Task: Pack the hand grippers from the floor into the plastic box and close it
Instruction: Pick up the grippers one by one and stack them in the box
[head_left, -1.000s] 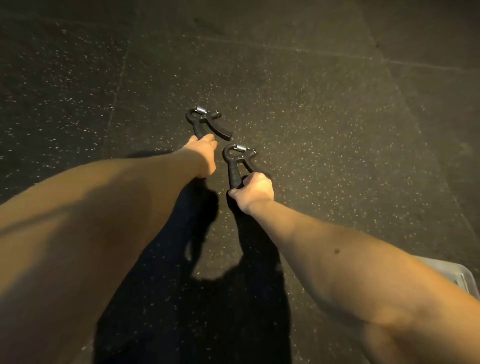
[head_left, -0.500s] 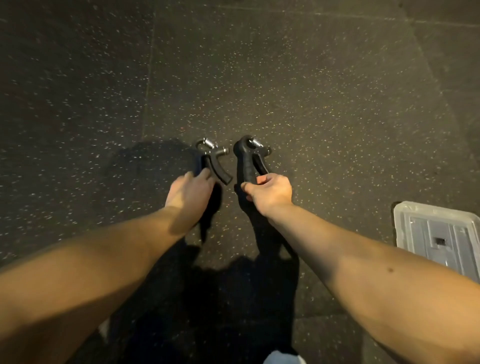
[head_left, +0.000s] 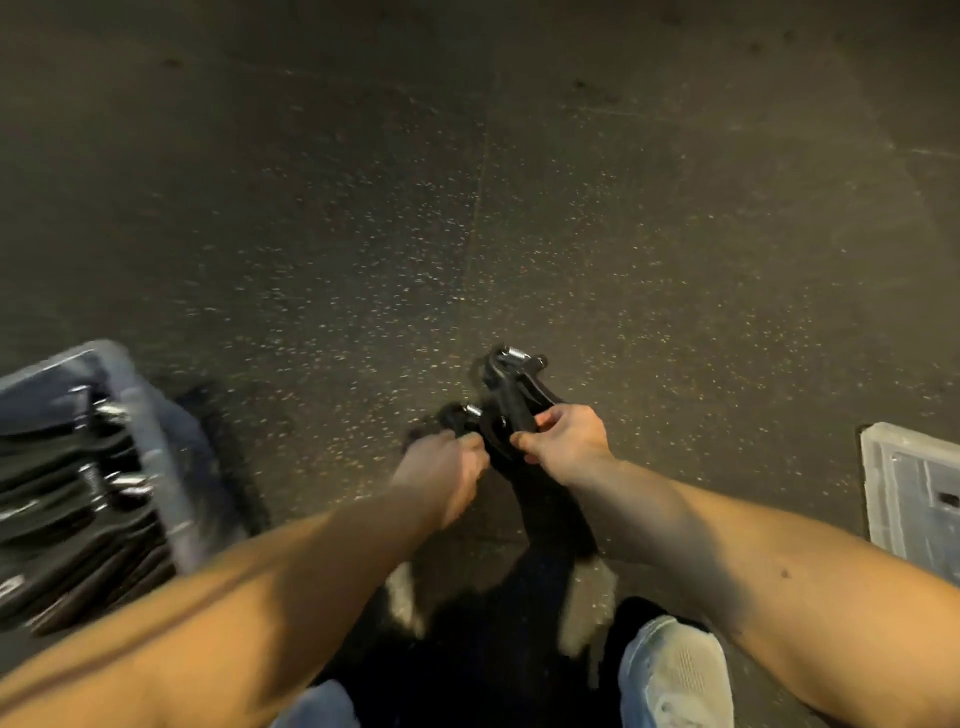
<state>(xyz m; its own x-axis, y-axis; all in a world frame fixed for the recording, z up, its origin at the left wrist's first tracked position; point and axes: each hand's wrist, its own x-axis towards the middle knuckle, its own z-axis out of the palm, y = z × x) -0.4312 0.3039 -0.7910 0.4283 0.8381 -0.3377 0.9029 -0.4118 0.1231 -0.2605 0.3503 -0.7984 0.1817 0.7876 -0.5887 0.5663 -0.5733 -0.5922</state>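
Observation:
My right hand (head_left: 563, 434) grips a black hand gripper (head_left: 511, 387) by its handles, its metal spring pointing away from me. My left hand (head_left: 441, 467) holds a second black hand gripper (head_left: 457, 415), mostly hidden behind my fingers, only its top and spring showing. Both are lifted off the dark speckled floor and nearly touch each other. At the left edge stands the clear plastic box (head_left: 156, 431), blurred, with several black hand grippers (head_left: 78, 499) stacked inside. Its clear lid (head_left: 914, 499) lies flat on the floor at the right edge.
A white shoe (head_left: 675, 675) and a jeans leg show at the bottom, between my forearms. The floor is dark speckled rubber matting with seams running across it.
Both hands have lifted their hand grippers off the floor and drawn them closer to me and together. The view has swung left, bringing the plastic box into sight.

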